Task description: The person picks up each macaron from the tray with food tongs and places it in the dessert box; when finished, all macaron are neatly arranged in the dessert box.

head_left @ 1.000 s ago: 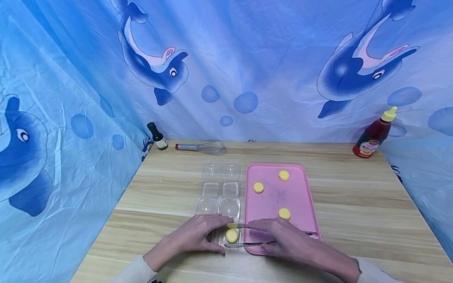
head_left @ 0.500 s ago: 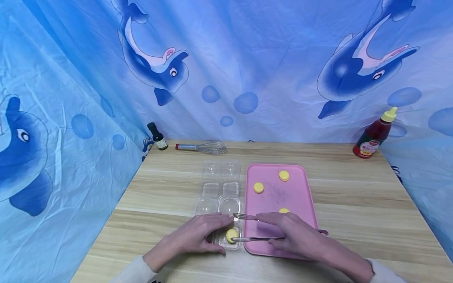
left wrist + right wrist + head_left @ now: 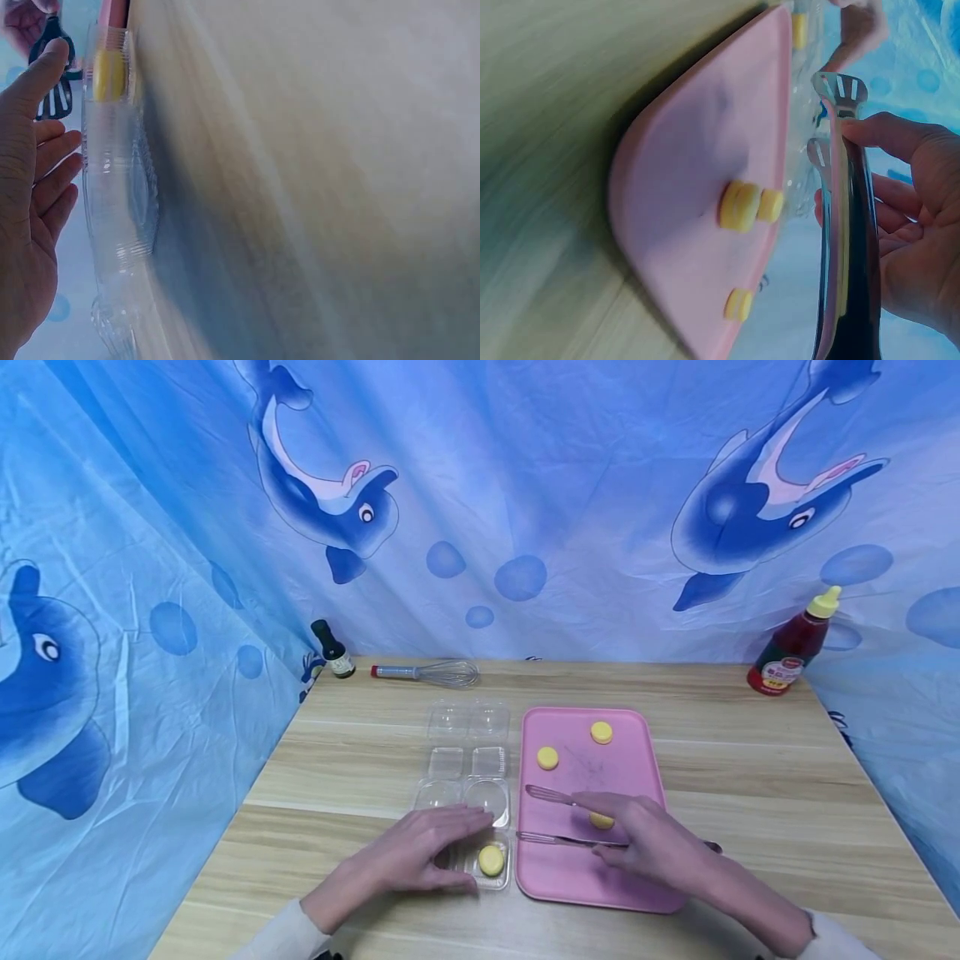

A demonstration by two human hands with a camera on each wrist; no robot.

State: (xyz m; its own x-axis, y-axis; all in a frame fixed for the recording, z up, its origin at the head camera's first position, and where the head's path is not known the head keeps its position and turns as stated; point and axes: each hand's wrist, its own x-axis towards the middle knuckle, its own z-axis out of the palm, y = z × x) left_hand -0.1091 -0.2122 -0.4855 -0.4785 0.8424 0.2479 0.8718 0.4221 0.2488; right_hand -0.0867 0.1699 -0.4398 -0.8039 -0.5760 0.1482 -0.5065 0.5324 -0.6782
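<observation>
My right hand (image 3: 656, 843) holds metal tongs (image 3: 551, 794) by their sides, low over the pink tray (image 3: 532, 881). The tongs' ends stand apart with nothing between them, and they point left. Three yellow macarons sit on the tray; the nearest macaron (image 3: 602, 820) is partly hidden by the right hand. Another yellow macaron (image 3: 491, 860) lies in the front right part of a clear plastic container (image 3: 487, 884). My left hand (image 3: 420, 852) is over the container's left side, thumb and fingers spread beside that macaron. In the left wrist view its fingers hold nothing.
More clear plastic compartments (image 3: 447, 762) stand behind the left hand. A whisk (image 3: 442, 672) and a small dark bottle (image 3: 333, 650) are at the back left. A red sauce bottle (image 3: 789, 652) stands at the back right. A dolphin-print curtain (image 3: 480, 485) rises behind the table.
The tongs have spread off the macaron in the container, leaving it there. My right hand has drawn them right and back over the tray. The left hand has hardly moved.
</observation>
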